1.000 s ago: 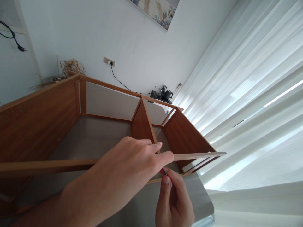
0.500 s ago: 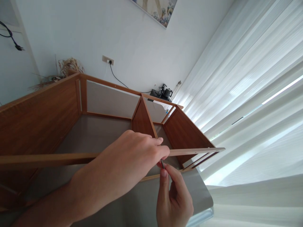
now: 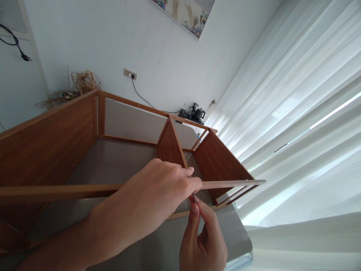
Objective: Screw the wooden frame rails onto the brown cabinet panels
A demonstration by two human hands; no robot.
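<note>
My left hand [image 3: 162,188] reaches across from the left, its fingers closed over the front wooden rail [image 3: 220,184] where the middle divider panel [image 3: 170,145] meets it. Below it, my right hand [image 3: 204,239] pinches a thin dark metal rod [image 3: 194,198] between thumb and forefinger. The rod's upper end goes up under my left fingers, which hide its tip. Both hands nearly touch there. The rail belongs to an open wooden frame with brown side panels, one at the left [image 3: 56,139] and another at the right [image 3: 222,162].
The frame stands on a grey table [image 3: 231,229] with a rounded corner. Dried stalks [image 3: 84,81] lie behind its left corner. A black kettle [image 3: 199,113] stands beyond the back rail. White curtains [image 3: 296,124] hang at right; a wall socket [image 3: 130,74] has a cord plugged in.
My right hand has shifted slightly left and turned a little, still pinching the rod. My left hand keeps its hold on the rail. The view has moved slightly.
</note>
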